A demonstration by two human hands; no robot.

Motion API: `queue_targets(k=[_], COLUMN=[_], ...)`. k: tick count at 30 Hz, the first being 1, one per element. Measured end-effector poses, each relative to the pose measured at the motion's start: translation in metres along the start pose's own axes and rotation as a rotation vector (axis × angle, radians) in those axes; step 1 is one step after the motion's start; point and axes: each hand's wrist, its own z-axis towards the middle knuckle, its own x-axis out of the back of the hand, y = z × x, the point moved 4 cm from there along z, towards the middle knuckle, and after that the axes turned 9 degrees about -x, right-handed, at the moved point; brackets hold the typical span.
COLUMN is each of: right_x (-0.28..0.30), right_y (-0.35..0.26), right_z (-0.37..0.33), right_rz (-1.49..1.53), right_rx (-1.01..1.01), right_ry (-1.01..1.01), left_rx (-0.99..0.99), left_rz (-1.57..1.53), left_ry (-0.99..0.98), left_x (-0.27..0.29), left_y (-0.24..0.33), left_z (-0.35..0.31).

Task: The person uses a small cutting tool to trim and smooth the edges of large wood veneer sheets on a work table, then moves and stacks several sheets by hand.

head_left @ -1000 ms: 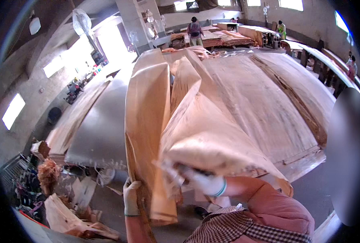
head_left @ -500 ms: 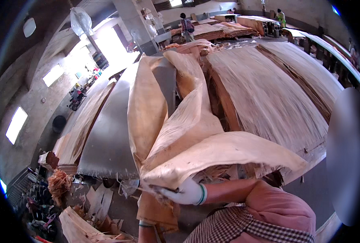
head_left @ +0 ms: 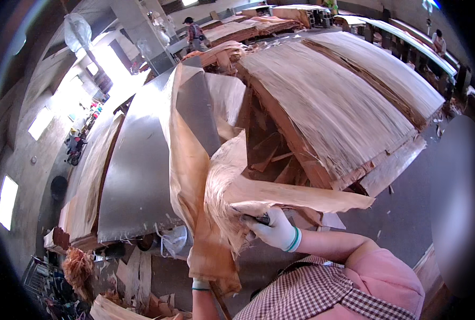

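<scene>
A large thin pale-tan wood veneer sheet (head_left: 189, 154) stands folded and buckled in front of me, its lower end gathered between my hands. My right hand (head_left: 274, 229), in a white glove with a green-edged cuff, is closed on the gathered veneer edge. A small dark object (head_left: 263, 218) shows at its fingers; its kind is unclear. My left hand (head_left: 190, 257), also gloved, is behind the hanging orange-brown end of the veneer. Only a sliver of glove and the cuff show there, and its fingers are hidden. One flap of veneer juts out to the right above my right forearm.
A smooth grey-topped table (head_left: 141, 160) lies ahead to the left. Tall veneer stacks (head_left: 328, 101) stand to the right, with another stack (head_left: 90, 186) at far left. Veneer scraps (head_left: 136, 272) and a shredded fibre bundle (head_left: 77, 266) lie low left. A person (head_left: 194, 34) stands far off.
The veneer has folded up and narrowed, its right flap dropping lower. My right hand has moved right and slightly up, away from my left hand. The view has shifted to the right.
</scene>
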Motion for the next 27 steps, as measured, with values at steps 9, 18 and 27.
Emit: queue_targets(k=[9, 18, 27], right_x=[0.063, 0.130, 0.170], right_y=[0.044, 0.118, 0.116], right_z=[-0.038, -0.086, -0.100], right_rz=[0.198, 0.232, 0.251], right_rx=[-0.143, -0.373, -0.434], right_ry=[0.132, 0.232, 0.251], left_rx=[-0.671, -0.076, -0.203], left_rz=[1.485, 0.717, 0.813], left_ry=[-0.236, -0.123, -0.113], left_x=[-0.039, -0.031, -0.084], left_y=[-0.002, -0.097, -0.142], left_z=[-0.032, -0.021, -0.024])
